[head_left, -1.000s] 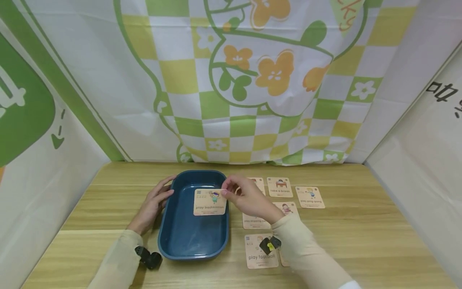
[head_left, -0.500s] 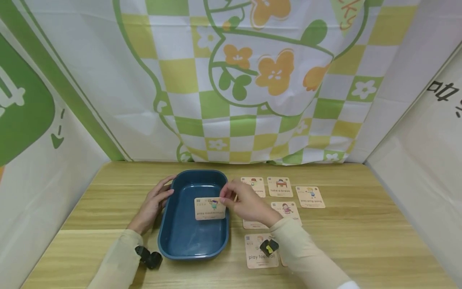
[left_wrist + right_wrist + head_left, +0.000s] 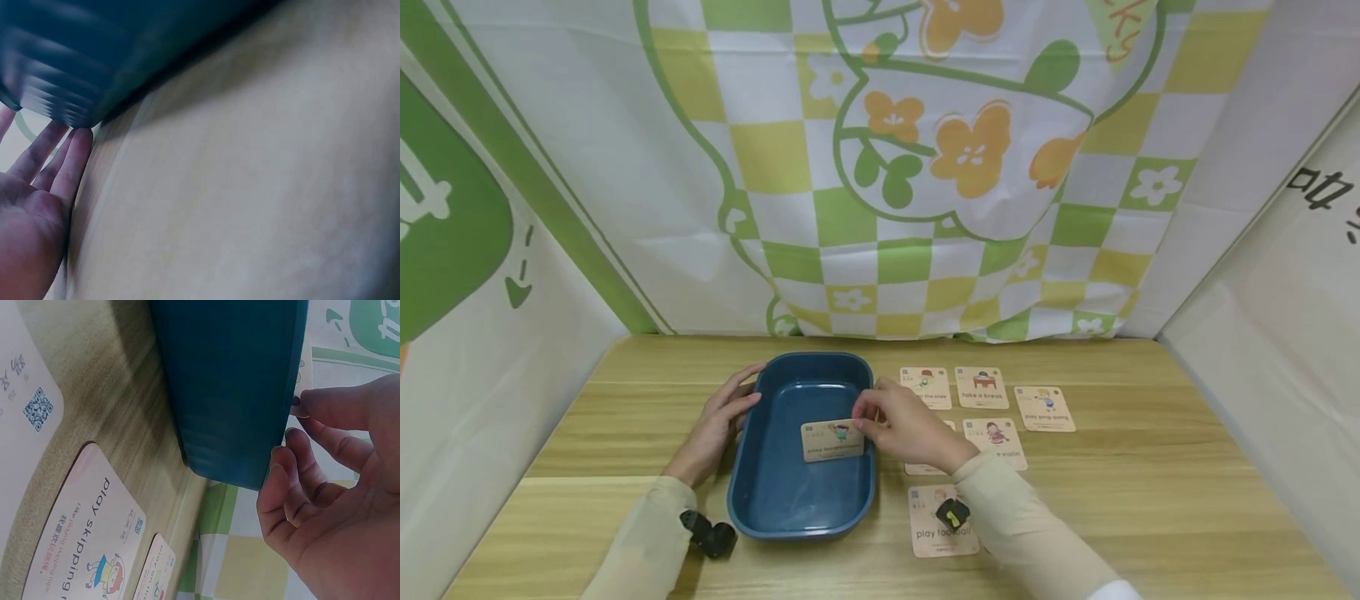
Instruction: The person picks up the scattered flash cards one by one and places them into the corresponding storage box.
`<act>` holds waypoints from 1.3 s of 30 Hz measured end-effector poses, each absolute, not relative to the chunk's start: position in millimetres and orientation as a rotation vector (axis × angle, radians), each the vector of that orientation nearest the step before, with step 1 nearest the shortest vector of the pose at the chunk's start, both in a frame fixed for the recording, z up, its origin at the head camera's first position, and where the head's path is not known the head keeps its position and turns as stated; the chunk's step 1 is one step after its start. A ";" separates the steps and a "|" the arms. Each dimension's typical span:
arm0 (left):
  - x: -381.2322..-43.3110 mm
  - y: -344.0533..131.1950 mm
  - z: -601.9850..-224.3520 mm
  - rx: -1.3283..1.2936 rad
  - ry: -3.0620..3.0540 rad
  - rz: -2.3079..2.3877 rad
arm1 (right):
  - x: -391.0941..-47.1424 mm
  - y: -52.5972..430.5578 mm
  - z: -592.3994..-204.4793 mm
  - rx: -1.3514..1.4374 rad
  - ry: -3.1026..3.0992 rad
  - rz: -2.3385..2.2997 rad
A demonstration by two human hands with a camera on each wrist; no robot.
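Note:
My right hand (image 3: 910, 423) pinches a badminton picture card (image 3: 832, 441) by its right edge, between thumb and fingertips. The card tilts over the inside of a dark blue tray (image 3: 802, 528), near the tray's right wall. In the right wrist view, the tray wall (image 3: 231, 394) hides most of the card, and only a sliver shows by the fingertips. Against the tray's left side rests my left hand (image 3: 718, 425). Its fingers (image 3: 75, 162) look fairly straight in the left wrist view, with their tips touching the outer wall.
Several picture cards lie on the wooden table right of the tray: take a break (image 3: 982, 388), play ping-pong (image 3: 1044, 409), play football (image 3: 934, 537) and others, some partly under my right arm. A patterned cloth (image 3: 850, 275) hangs behind the table's back edge.
My right hand has moved slightly down and left, bringing the badminton card lower into the tray and tilting it more. The left hand and the tray stay in place.

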State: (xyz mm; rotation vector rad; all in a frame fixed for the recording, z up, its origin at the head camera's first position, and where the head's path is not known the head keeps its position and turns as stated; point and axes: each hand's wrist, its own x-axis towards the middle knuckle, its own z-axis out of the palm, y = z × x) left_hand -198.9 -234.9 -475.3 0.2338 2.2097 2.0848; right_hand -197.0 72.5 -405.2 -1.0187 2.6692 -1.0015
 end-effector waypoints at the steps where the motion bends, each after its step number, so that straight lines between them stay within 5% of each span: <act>1: -198.8 -234.8 -475.2 0.231 2.210 2.085 | -197.2 72.3 -405.5 -1.020 2.675 -0.997; 39: -199.0 -234.8 -475.4 0.203 2.231 2.059 | -182.6 103.1 -390.7 -1.004 2.743 -0.982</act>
